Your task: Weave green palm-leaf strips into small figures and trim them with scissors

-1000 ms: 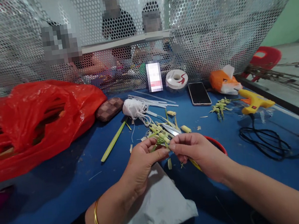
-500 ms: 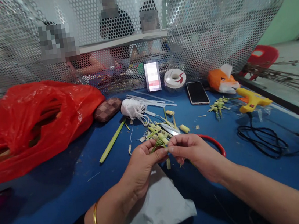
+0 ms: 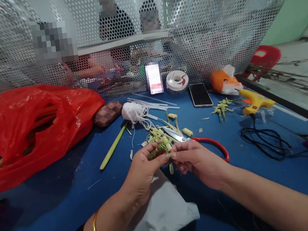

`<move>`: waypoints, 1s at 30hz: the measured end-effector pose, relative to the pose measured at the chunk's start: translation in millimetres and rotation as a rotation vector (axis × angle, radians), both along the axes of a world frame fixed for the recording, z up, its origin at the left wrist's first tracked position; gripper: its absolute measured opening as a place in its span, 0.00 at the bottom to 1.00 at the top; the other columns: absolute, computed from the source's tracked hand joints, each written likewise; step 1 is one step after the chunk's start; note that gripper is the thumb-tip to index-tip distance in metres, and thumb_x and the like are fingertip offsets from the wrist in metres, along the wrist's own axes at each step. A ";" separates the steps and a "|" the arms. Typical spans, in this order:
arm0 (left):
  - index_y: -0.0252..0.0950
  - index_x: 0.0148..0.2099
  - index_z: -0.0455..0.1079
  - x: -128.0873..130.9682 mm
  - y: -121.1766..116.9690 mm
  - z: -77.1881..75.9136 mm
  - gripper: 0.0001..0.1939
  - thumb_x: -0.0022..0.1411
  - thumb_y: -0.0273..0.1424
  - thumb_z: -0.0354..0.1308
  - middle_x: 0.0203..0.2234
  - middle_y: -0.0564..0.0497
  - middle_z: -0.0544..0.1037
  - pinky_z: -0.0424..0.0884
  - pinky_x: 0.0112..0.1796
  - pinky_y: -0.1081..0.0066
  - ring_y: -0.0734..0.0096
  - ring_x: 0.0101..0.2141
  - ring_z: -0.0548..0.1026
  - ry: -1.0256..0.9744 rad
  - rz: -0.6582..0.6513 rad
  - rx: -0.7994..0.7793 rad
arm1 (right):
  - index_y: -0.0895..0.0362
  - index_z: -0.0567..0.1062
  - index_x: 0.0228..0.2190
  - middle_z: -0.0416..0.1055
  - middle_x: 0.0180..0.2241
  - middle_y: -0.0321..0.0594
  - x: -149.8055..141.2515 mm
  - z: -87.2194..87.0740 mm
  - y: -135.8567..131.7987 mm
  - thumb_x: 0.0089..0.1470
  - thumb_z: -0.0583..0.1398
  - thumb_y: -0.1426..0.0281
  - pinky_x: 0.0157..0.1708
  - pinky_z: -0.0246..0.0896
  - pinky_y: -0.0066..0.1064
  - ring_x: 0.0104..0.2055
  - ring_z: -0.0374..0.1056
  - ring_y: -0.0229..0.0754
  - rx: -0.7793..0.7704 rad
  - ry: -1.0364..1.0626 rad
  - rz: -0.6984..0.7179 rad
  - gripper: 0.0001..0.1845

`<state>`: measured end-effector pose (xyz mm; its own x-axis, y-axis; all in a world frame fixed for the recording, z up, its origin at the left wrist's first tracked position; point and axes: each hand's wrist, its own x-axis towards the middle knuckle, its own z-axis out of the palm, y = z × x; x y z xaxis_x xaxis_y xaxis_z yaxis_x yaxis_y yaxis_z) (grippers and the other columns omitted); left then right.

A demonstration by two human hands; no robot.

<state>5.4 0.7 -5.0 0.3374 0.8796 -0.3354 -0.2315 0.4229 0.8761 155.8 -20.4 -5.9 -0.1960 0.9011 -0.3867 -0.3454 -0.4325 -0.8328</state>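
Between the thumb and fingers of my left hand (image 3: 145,168) is a small woven green leaf piece (image 3: 162,147), with part of it hidden by the fingers. My right hand (image 3: 199,159) pinches the same piece from the other side, its fingertips touching those of the left. Just beyond the hands lie red-handled scissors (image 3: 209,139), their blades resting among pale green leaf scraps (image 3: 156,133). A grey-white cloth (image 3: 164,217) is spread under my left forearm. One long green leaf strip (image 3: 113,147) lies to the left.
A red plastic bag (image 3: 73,115) fills the left side. Behind the scraps are white string (image 3: 134,112), a checked pouch (image 3: 108,113), a ribbon spool (image 3: 177,80) and a phone (image 3: 200,94). At right lie a yellow glue gun (image 3: 256,101), its black cord and a woven green figure (image 3: 222,109).
The view has shifted slightly, so everything sits a little further left. Both hands still hold the woven piece, which is turned a little, and more of the scissors' red handle shows.
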 end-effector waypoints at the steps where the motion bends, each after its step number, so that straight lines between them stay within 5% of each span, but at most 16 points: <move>1: 0.35 0.41 0.76 0.4 -0.4 0.5 0.18 0.45 0.27 0.72 0.35 0.49 0.80 0.67 0.42 0.71 0.70 0.37 0.75 0.002 0.006 0.008 | 0.59 0.70 0.20 0.62 0.17 0.30 0.3 -0.3 -0.1 0.34 0.70 0.65 0.21 0.46 0.27 0.18 0.54 0.30 -0.022 0.024 0.008 0.15; 9: 0.35 0.39 0.76 0.8 0.8 0.8 0.18 0.43 0.25 0.72 0.33 0.51 0.79 0.68 0.40 0.73 0.73 0.35 0.74 0.031 0.032 0.037 | 0.60 0.70 0.22 0.63 0.19 0.31 5.5 -3.1 1.3 0.38 0.68 0.70 0.21 0.46 0.25 0.19 0.56 0.29 -0.167 0.180 0.071 0.11; 19: 0.32 0.42 0.73 -5.2 4.2 -1.0 0.18 0.47 0.28 0.71 0.33 0.48 0.79 0.68 0.40 0.69 0.70 0.33 0.76 -0.065 -0.079 -0.081 | 0.60 0.70 0.22 0.63 0.20 0.31 7.7 1.6 1.2 0.39 0.69 0.69 0.21 0.47 0.25 0.20 0.56 0.30 -0.141 0.162 0.108 0.13; 30: 0.30 0.39 0.75 -8.6 7.2 -4.8 0.15 0.48 0.24 0.71 0.30 0.51 0.76 0.70 0.33 0.76 0.80 0.27 0.72 -0.170 -0.107 -0.151 | 0.61 0.73 0.22 0.64 0.18 0.32 8.9 -1.2 3.2 0.40 0.68 0.68 0.21 0.52 0.24 0.20 0.58 0.31 -0.087 0.151 0.075 0.11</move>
<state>-3.2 7.9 -9.8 0.4888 0.7801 -0.3906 -0.3170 0.5760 0.7535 164.7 -17.2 -7.1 -0.3234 0.8463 -0.4233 -0.4275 -0.5298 -0.7325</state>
